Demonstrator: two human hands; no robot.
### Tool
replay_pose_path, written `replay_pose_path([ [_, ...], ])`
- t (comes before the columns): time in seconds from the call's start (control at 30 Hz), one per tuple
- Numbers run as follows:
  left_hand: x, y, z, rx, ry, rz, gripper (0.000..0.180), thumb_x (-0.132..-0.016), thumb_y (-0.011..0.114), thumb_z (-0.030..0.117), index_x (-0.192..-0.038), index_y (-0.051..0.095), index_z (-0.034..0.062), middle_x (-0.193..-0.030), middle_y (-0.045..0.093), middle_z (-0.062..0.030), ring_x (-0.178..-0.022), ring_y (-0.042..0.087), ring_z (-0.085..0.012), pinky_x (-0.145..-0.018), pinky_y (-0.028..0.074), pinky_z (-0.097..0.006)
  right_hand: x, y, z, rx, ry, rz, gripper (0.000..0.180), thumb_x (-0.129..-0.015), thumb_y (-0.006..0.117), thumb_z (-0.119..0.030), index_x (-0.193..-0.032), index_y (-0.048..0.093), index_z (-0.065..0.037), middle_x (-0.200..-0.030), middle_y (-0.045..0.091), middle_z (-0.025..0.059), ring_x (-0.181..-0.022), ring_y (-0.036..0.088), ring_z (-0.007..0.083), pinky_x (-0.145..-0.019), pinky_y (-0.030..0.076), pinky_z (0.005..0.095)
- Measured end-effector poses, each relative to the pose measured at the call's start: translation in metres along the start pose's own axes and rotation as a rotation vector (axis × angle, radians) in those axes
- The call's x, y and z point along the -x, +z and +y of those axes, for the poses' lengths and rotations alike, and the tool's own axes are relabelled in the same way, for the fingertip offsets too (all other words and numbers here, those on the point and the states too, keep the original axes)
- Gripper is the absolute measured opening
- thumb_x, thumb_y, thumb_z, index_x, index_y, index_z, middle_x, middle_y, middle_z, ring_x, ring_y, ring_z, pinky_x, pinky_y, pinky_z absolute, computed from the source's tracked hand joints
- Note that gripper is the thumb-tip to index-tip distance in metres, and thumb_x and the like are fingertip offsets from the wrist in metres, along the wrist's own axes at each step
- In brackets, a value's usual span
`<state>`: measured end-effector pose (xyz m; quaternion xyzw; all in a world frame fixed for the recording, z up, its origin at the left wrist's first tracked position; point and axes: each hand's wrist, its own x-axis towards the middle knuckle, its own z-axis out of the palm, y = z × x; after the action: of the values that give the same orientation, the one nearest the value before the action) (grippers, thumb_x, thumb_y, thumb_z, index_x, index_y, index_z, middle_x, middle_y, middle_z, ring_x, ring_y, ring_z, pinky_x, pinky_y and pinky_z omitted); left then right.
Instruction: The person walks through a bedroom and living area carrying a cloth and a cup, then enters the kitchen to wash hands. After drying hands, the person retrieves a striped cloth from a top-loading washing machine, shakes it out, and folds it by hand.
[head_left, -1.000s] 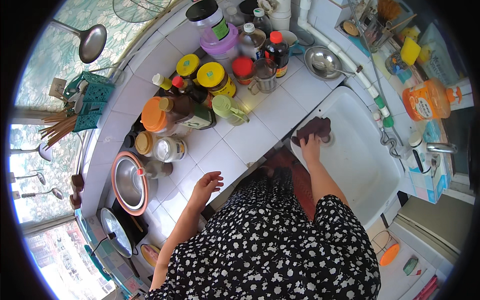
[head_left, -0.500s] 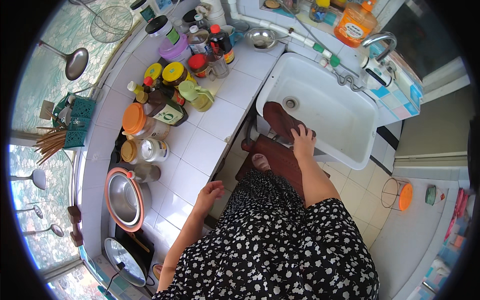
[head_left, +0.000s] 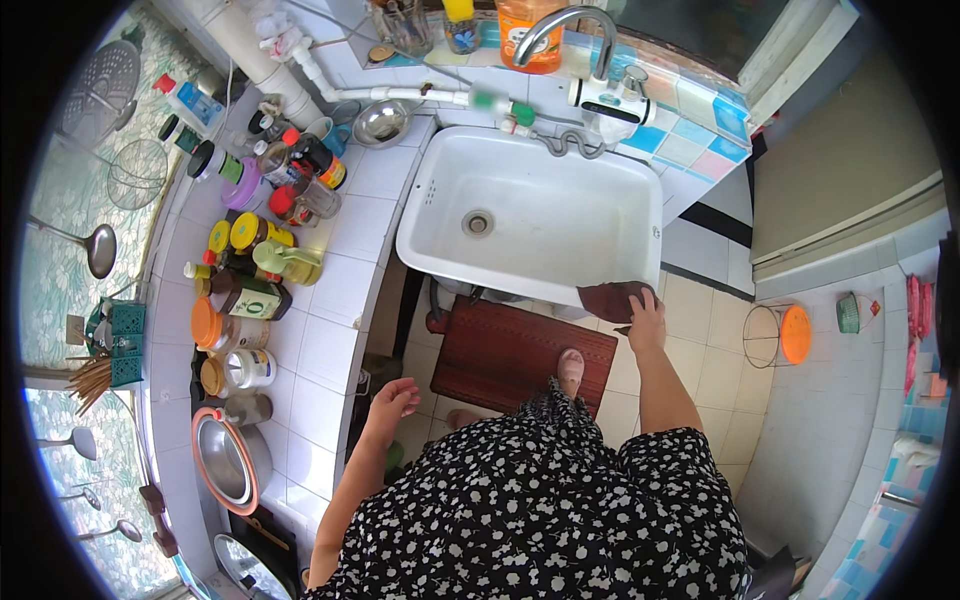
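My right hand (head_left: 647, 320) grips a dark reddish-brown cloth (head_left: 606, 299) at the near right corner of the white sink (head_left: 560, 205). The cloth hangs folded against the rim, and part of it is hidden behind my fingers. My left hand (head_left: 396, 399) hangs beside the counter edge with loosely bent fingers and nothing in it. The basin shows a round drain at its left side, and a curved metal faucet (head_left: 606, 40) stands behind it.
A tiled counter (head_left: 318, 350) on the left bears several bottles and jars, plus a metal pot (head_left: 222, 460). A metal bowl (head_left: 383, 122) sits left of the sink. Below lies a dark red wooden board (head_left: 500, 350) by my feet. An orange round item (head_left: 796, 335) is at right.
My right hand has drawn the cloth from the sink's front left to its near right corner. The view has turned and shifted rightward. My left hand stays empty near the counter.
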<state>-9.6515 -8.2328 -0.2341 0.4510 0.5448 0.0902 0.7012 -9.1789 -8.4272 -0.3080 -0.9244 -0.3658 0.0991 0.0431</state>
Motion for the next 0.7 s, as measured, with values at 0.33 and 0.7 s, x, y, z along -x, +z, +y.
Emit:
replay_pose_path([
  [0.33, -0.079, 0.198, 0.058, -0.259, 0.008, -0.234, 0.035, -0.093, 0.050, 0.010, -0.127, 0.050, 0.0025, -0.113, 0.060, -0.0071, -0.095, 0.060, -0.0140, -0.079, 0.049, -0.026, -0.102, -0.011, 0.066, -0.275, -0.057, 0.023, 0.042, -0.083, 0.059, -0.009, -0.125, 0.054, -0.011, -0.141, 0.036, 0.0104, -0.119, 0.043, 0.0393, -0.096, 0.045, 0.0445],
  [0.7, -0.091, 0.280, 0.141, -0.407, 0.484, -0.307, 0.089, -0.084, 0.068, 0.026, -0.150, 0.010, 0.0151, -0.147, 0.025, -0.0198, -0.135, 0.032, -0.0317, -0.106, 0.034, -0.040, -0.074, -0.129, -0.051, -1.352, -0.249, -0.612, 0.033, -0.092, 0.053, -0.011, -0.124, 0.052, -0.004, -0.122, 0.055, 0.0088, -0.110, 0.052, 0.0186, -0.095, 0.041, 0.0320],
])
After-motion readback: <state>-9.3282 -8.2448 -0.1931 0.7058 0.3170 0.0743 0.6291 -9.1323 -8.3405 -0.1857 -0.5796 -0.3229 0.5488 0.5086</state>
